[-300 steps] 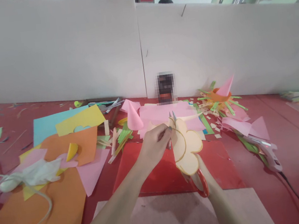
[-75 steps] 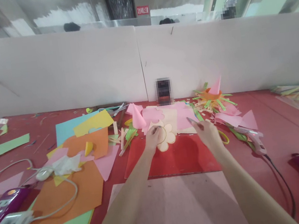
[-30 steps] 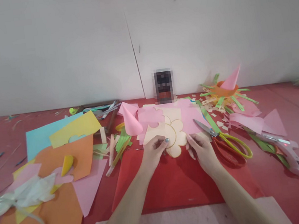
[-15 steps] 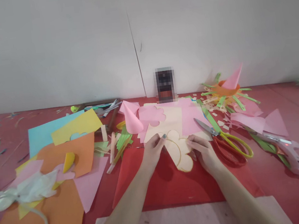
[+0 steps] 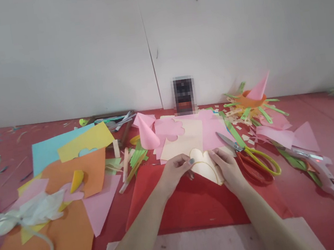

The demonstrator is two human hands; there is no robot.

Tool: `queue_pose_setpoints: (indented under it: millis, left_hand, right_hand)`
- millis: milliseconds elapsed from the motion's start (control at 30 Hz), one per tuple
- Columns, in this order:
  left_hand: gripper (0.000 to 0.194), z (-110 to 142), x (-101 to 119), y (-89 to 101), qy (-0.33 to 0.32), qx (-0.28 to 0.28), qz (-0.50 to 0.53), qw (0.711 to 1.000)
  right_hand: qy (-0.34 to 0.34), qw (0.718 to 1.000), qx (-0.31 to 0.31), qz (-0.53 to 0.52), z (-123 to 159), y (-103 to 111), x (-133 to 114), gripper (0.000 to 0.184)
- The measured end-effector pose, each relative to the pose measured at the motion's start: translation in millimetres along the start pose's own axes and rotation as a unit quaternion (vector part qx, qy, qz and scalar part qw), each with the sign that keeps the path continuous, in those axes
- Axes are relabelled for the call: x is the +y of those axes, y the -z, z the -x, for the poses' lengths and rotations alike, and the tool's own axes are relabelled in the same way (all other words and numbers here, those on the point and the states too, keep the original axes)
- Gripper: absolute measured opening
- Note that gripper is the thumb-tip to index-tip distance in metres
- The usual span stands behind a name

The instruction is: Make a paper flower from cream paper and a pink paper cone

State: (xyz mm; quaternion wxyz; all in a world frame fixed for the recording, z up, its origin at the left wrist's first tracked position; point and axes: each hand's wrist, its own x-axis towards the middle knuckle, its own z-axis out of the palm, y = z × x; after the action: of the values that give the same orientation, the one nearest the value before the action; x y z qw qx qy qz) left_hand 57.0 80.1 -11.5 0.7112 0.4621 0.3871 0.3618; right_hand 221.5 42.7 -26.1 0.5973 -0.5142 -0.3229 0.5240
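Observation:
A cream paper cutout [image 5: 206,170] with scalloped edges and a drawn curved line is held above the red sheet [image 5: 192,203]. My left hand [image 5: 176,171] pinches its left side, and my right hand [image 5: 228,166] grips its right side. The paper is bent into a curve between them; its far lobes are partly hidden by my fingers. Just right of my right hand lie scissors [image 5: 253,156] with yellow and red handles. Beyond my hands are cream paper [image 5: 194,131] and pink paper sheets [image 5: 215,131].
A pink paper cone [image 5: 147,133] stands left of the sheets. At right lie a glue gun [image 5: 322,168] with a lit red light and an orange paper piece [image 5: 251,99] with green strips. Orange sheets [image 5: 56,246] and scraps cover the left. A blurred dark object [image 5: 184,96] leans on the wall.
The cream cutout was nearly flat with its lobes spread; now it is bent and curled between my hands. My right hand has shifted its hold along the edge.

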Motion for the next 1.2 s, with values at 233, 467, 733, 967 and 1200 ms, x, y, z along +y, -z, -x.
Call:
queue_pose_setpoints:
  millis: [233,467,733,967,1200]
  left_hand:
    - [0.033,-4.5,-0.4,2.1,-0.016,0.063,0.089,0.994]
    - [0.036,-7.3,-2.3,5.6,-0.022,0.108,0.194,0.975]
    - [0.041,-7.6,-2.1,4.2,-0.013,0.126,0.208,0.970]
    - [0.042,-8.3,2.1,2.3,-0.016,0.119,0.243,0.962]
    - [0.029,-7.7,3.1,1.0,-0.019,0.079,0.228,0.970]
  right_hand:
    - [0.013,0.998,-0.058,-0.002,3.7,0.7,0.3,0.032]
    - [0.028,0.994,-0.109,-0.005,2.1,1.7,0.6,0.033]
    - [0.024,0.996,-0.087,-0.003,2.4,1.5,-1.2,0.036]
    - [0.024,0.997,-0.068,-0.024,1.9,2.1,0.6,0.035]
    - [0.106,0.992,0.020,0.063,2.9,0.5,-2.4,0.037]
